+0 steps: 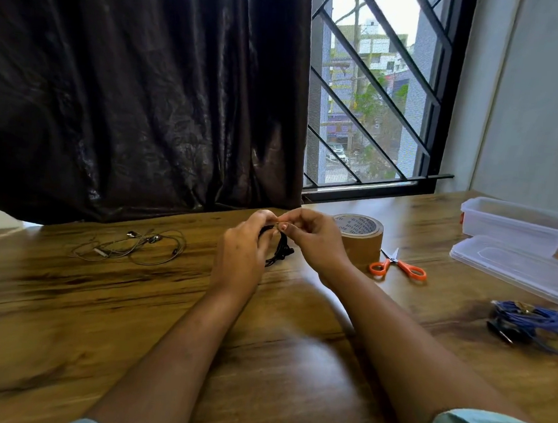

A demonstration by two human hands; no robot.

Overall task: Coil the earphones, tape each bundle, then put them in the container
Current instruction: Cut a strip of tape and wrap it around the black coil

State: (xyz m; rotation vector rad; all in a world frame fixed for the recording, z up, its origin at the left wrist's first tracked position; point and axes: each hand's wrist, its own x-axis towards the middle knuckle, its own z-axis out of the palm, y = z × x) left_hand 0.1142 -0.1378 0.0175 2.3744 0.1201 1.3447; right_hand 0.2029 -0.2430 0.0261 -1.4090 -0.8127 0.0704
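Note:
My left hand (243, 245) grips a coiled bundle of black earphones (281, 250) above the middle of the wooden table (130, 299). My right hand (312, 239) pinches the top of that bundle, where a small brown strip of tape shows between the fingertips. A grey pair of earphones (134, 248) lies loose and uncoiled to the left. A blue bundle of earphones (536, 323) lies at the right. The brown tape roll (360, 239) stands just right of my right hand. The clear container (517, 225) stands open at the far right.
Orange-handled scissors (398, 267) lie right of the tape roll. The container's clear lid (517, 268) lies flat in front of the container. A dark curtain (140, 83) and a barred window (377, 95) rise behind the table's far edge.

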